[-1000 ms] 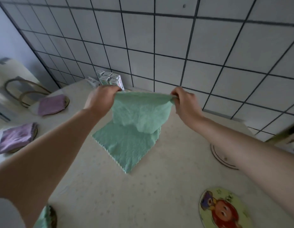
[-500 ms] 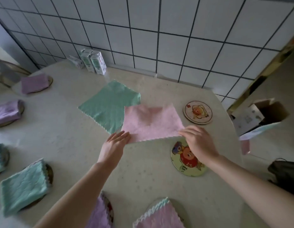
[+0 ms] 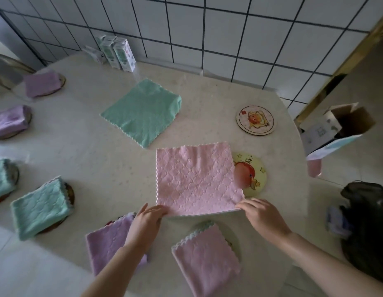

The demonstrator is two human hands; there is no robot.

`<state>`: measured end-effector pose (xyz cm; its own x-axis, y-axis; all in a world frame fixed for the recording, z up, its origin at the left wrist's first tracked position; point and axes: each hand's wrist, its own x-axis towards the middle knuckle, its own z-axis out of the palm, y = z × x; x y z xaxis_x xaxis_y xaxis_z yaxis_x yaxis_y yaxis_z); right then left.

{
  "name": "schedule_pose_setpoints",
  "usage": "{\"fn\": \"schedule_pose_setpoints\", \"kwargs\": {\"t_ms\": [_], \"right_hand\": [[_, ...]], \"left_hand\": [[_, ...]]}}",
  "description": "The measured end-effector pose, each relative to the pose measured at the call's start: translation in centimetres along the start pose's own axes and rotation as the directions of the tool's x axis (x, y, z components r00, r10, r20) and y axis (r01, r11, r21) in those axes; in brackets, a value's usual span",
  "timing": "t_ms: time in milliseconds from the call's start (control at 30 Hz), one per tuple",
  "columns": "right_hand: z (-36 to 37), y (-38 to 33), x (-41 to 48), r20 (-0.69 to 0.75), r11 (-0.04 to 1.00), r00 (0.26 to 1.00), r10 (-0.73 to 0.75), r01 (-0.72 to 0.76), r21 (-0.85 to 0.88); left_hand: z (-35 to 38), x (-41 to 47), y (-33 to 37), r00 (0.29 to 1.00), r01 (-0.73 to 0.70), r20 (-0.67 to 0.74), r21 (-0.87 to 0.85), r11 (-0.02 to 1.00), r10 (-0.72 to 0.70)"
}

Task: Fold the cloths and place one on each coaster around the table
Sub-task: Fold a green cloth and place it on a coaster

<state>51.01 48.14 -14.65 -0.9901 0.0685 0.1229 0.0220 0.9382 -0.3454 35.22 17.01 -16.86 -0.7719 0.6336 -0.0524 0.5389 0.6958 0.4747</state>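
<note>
A pink cloth (image 3: pixel 194 179) lies spread flat on the table. My left hand (image 3: pixel 146 221) pinches its near left corner and my right hand (image 3: pixel 261 215) holds its near right corner. The cloth's right edge overlaps a yellow cartoon coaster (image 3: pixel 253 174). A second bare coaster (image 3: pixel 255 120) lies farther back. A green cloth (image 3: pixel 143 112), folded once, rests beyond the pink one. Folded cloths sit on coasters around the rim: purple (image 3: pixel 41 82), purple (image 3: pixel 9 121), green (image 3: pixel 2 179), green (image 3: pixel 39 207), purple (image 3: pixel 107 241) and pink (image 3: pixel 207 258).
Small cartons (image 3: pixel 120 53) stand at the back by the tiled wall. An open cardboard box (image 3: pixel 336 127) and a dark bag (image 3: pixel 366 221) sit on the floor to the right. The table's edge (image 3: pixel 293 146) curves away on the right.
The green cloth I held up a second ago now lies on the table. Both hands have pulled the pink cloth nearer to me and spread it flat.
</note>
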Motion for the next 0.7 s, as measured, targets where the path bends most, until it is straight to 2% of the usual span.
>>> {"fn": "schedule_pose_setpoints", "kwargs": {"t_ms": [67,133,267,367,500,700], "right_hand": [[-0.3,-0.2,-0.5,0.004,0.997,0.999,0.034,-0.034,0.063],[-0.7,-0.3,-0.3,0.031,0.977,0.992,0.126,-0.13,0.171],[-1.5,-0.6,2.0,0.008,0.854,0.941,0.339,-0.312,0.416],[-1.8,-0.4,4.9,-0.008,0.717,0.871,0.492,-0.4,0.571],[-1.3,1.0,9.0,0.047,0.562,0.778,0.627,-0.493,0.665],[-0.9,3.4,14.0,0.101,0.498,0.704,0.703,-0.588,0.637]], "left_hand": [[-0.7,-0.6,0.3,0.991,0.131,0.037,-0.095,0.987,-0.128],[-1.6,-0.6,0.6,0.957,0.289,0.064,-0.211,0.934,-0.281],[-2.3,1.1,-0.1,0.866,0.465,0.014,-0.388,0.796,-0.499],[-2.8,3.2,-0.3,0.809,0.505,-0.001,-0.51,0.696,-0.588],[-3.4,6.6,-0.3,0.787,0.503,0.014,-0.594,0.628,-0.616],[-3.0,11.9,-1.1,0.736,0.54,0.025,-0.624,0.565,-0.676]]}}
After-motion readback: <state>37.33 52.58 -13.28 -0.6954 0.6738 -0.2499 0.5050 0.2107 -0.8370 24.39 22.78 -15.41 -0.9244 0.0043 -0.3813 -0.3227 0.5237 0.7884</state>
